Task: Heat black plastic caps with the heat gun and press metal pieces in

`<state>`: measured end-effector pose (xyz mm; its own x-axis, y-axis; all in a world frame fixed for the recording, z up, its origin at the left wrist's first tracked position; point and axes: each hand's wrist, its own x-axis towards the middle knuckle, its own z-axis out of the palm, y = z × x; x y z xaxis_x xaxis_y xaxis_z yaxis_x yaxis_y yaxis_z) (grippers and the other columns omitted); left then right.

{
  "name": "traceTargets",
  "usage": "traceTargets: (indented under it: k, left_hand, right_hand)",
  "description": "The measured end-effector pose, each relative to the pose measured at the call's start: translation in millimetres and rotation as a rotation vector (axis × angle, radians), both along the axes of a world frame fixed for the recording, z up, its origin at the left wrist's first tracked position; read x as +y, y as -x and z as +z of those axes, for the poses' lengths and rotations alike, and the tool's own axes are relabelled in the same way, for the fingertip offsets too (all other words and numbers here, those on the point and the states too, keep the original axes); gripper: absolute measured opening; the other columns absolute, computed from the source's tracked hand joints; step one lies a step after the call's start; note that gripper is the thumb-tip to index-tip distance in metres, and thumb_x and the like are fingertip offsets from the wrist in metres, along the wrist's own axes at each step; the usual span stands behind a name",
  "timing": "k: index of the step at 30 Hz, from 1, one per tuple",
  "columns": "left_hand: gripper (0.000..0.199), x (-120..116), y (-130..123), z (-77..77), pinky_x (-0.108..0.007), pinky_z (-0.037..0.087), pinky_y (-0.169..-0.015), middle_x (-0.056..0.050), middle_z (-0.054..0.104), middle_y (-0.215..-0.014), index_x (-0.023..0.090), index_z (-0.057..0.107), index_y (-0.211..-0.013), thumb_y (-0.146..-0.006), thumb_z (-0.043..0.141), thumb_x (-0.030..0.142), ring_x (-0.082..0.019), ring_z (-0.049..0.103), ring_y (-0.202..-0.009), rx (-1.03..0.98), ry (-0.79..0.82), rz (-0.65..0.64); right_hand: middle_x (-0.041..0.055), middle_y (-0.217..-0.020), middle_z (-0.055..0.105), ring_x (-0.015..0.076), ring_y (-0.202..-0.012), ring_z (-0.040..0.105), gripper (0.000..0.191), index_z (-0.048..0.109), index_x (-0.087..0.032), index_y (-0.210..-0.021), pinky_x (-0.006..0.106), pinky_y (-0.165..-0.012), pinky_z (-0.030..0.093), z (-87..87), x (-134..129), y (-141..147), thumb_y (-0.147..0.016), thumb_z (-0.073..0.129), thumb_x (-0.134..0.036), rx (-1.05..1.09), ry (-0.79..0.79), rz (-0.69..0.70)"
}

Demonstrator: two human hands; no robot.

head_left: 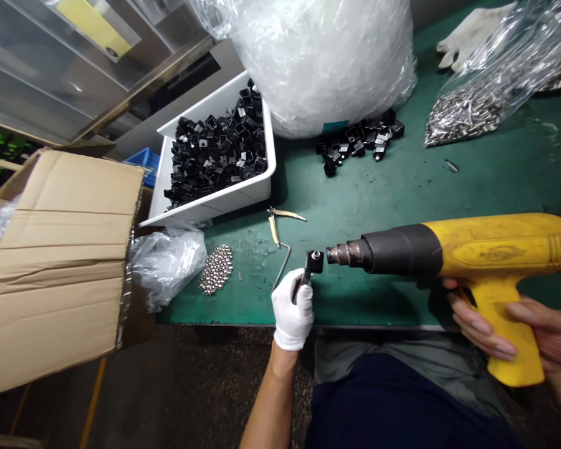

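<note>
A cardboard box [56, 262] juts in at the left over the edge of a green-topped bench [472, 181], and a big clear plastic sack [322, 62] sits at the back. A white plastic tub [234, 199] is heaped with black square fittings [210, 156], a smaller cluster of loose fittings [359, 140] lies on the bench, and a clear bag of small metal parts [465, 115] lies at the far right. The bare right hand [556, 337] wraps its fingers around the grip of a yellow heat gun [477, 255], its nozzle aimed at a single black fitting [315, 262], gripped closed in the gloved left hand [292, 312] just in front of it; a dark piece also shows in that grip, unclear. Most fittings lie heaped, this one alone in hand. A bent metal hook tool [280, 255] and a patch of steel balls [215, 269] lie near the glove.
</note>
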<state>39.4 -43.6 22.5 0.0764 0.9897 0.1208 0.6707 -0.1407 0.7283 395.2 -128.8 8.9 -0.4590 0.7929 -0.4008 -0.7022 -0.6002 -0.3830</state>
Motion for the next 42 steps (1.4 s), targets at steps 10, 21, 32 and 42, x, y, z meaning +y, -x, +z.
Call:
traceTargets:
  k: [10, 21, 32, 42]
  left_hand:
    - [0.049, 1.2, 0.5, -0.1, -0.031, 0.05, -0.078, -0.009, 0.069, -0.086, 0.015, 0.069, -0.102, -0.096, 0.043, 0.056, -0.02, 0.065, -0.079, 0.006, 0.005, -0.012]
    - [0.045, 3.9, -0.8, 3.9, -0.031, 0.05, -0.08, -0.009, 0.07, -0.09, 0.015, 0.07, -0.101, -0.095, 0.047, 0.053, -0.021, 0.066, -0.084, 0.037, -0.014, -0.035]
    - [0.04, 3.3, -0.4, 1.8, -0.032, 0.05, -0.082, -0.008, 0.07, -0.09, 0.015, 0.07, -0.101, -0.095, 0.051, 0.049, -0.02, 0.065, -0.083, 0.003, -0.005, -0.022]
    - [0.037, 3.4, -2.2, 3.5, -0.03, 0.05, -0.08, -0.007, 0.071, -0.088, 0.016, 0.069, -0.101, -0.094, 0.052, 0.048, -0.02, 0.066, -0.082, 0.001, -0.005, -0.016]
  right_hand:
    - [0.0079, -0.079, 0.056, 0.0115, -0.051, 0.045, 0.046, 0.062, -0.023, -0.126, 0.025, -0.047, 0.038, 0.5, -1.8, 0.1, -0.084, 0.062, -0.041, 0.016, 0.0, -0.016]
    - [0.0083, -0.08, 0.055, 0.0119, -0.051, 0.044, 0.048, 0.059, -0.023, -0.129, 0.026, -0.047, 0.037, -5.4, -3.4, -2.5, -0.084, 0.059, -0.041, 0.027, -0.005, -0.016]
    - [0.0082, -0.08, 0.056, 0.012, -0.05, 0.044, 0.049, 0.058, -0.023, -0.129, 0.027, -0.046, 0.036, -5.0, -6.0, -2.8, -0.084, 0.059, -0.042, 0.026, 0.0, -0.026]
    - [0.0082, -0.078, 0.055, 0.012, -0.049, 0.044, 0.048, 0.059, -0.022, -0.127, 0.026, -0.045, 0.034, -1.8, -4.9, -1.1, -0.083, 0.059, -0.042, 0.017, 0.021, -0.048]
